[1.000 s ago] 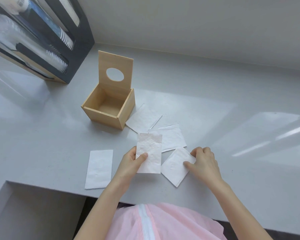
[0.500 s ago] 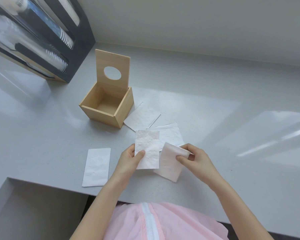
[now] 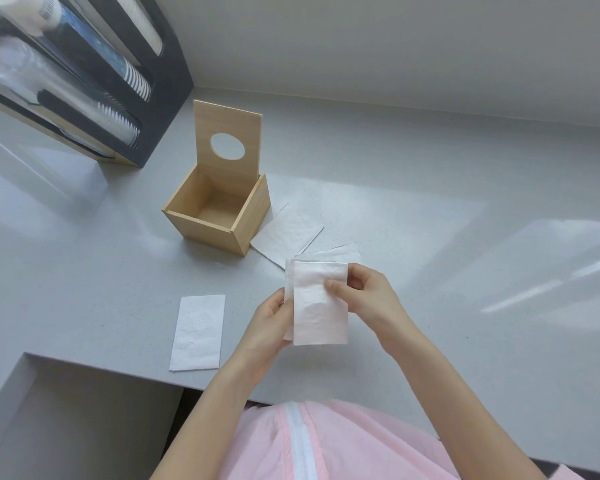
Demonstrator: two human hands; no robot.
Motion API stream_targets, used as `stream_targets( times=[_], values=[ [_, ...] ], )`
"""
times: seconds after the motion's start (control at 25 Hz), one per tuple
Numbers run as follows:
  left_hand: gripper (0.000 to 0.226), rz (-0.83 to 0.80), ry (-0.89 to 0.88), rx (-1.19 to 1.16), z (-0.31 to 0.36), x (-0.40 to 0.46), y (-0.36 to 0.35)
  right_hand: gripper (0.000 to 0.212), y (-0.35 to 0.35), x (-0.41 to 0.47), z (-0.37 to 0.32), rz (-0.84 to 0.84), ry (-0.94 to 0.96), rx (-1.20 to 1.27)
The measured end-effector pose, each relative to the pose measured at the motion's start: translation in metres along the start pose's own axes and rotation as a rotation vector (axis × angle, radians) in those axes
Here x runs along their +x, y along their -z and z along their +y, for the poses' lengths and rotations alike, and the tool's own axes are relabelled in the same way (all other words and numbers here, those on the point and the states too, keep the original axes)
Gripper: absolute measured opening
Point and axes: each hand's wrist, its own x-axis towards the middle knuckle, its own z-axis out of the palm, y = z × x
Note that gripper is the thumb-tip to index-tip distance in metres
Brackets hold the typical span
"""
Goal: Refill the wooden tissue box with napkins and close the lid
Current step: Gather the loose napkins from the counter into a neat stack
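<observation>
The wooden tissue box (image 3: 201,226) stands empty on the grey counter, its lid (image 3: 226,133) with a round hole raised upright at the back. Two white napkins (image 3: 317,306) are stacked together above the counter's front part. My left hand (image 3: 269,323) pinches their left edge and my right hand (image 3: 368,294) grips the upper right corner. A folded napkin (image 3: 198,332) lies at the front left. Another napkin (image 3: 288,235) lies beside the box's right wall, and one more (image 3: 340,253) peeks out behind the held stack.
A dark cup dispenser (image 3: 84,74) with stacked cups stands at the back left against the wall. The counter's front edge (image 3: 118,370) steps down to a lower grey ledge on the left. A pink garment fills the bottom of the view.
My right hand lifted a napkin off the counter and brought it left onto the napkin in my left hand. Both hands now hold the two as one stack.
</observation>
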Motion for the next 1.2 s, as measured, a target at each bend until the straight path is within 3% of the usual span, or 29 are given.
stream_targets(
  times=[0.16,0.32,0.64,0.76,0.88,0.96,1.08,1.2],
  values=[
    [0.034,-0.025,0.031,-0.074,-0.002,-0.002,0.000,0.008,-0.012,0.008,0.012,0.125,-0.011,-0.139],
    [0.040,-0.051,0.066,-0.132,-0.003,0.000,0.000,0.021,-0.018,0.010,0.013,0.212,0.047,-0.237],
    [0.016,0.005,-0.012,0.015,-0.009,-0.001,0.003,0.018,-0.013,0.013,0.013,0.194,0.094,-0.294],
    [0.016,0.043,0.002,-0.011,-0.009,0.000,0.007,0.030,0.002,0.030,0.006,0.261,0.204,-0.567],
    [0.017,0.077,0.001,0.003,-0.010,-0.001,0.009,0.045,0.011,0.054,0.002,0.110,0.258,-1.018],
    [0.018,0.098,-0.005,0.026,-0.010,-0.001,0.010,0.052,0.011,0.068,0.002,0.002,0.253,-1.174],
    [0.019,0.115,0.007,0.034,-0.010,-0.002,0.012,0.053,0.009,0.081,0.000,-0.038,0.186,-1.248],
    [0.018,0.124,0.022,0.038,-0.012,-0.002,0.014,0.040,0.008,0.084,-0.003,-0.042,0.094,-1.251]
  ],
)
